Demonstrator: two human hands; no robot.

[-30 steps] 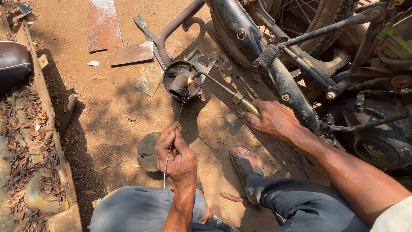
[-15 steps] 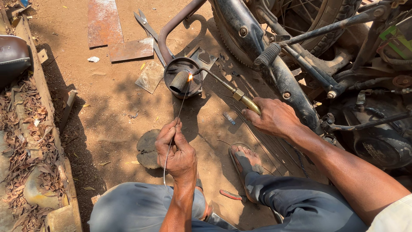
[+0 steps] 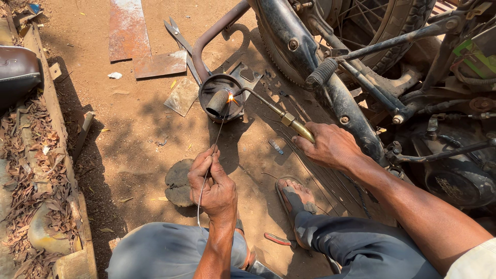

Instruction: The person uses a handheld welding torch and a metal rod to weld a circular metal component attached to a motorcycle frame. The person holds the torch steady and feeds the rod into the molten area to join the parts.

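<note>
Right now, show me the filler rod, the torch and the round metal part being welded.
filler rod (image 3: 217, 135), head view, thin mid-length.
torch (image 3: 289, 120), head view, brass fitting.
round metal part (image 3: 219, 103), head view, short tube.

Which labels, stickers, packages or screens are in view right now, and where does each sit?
green sticker: top right, on the motorcycle's frame tubes; a small bright green patch with a pale edge, partly hidden.
white scrap: on the dirt left of the rusty metal sheet; small, crumpled, plain white, possibly paper.
No packages, signs or screens show around the left hand with its wire or the right hand on the torch.
</note>
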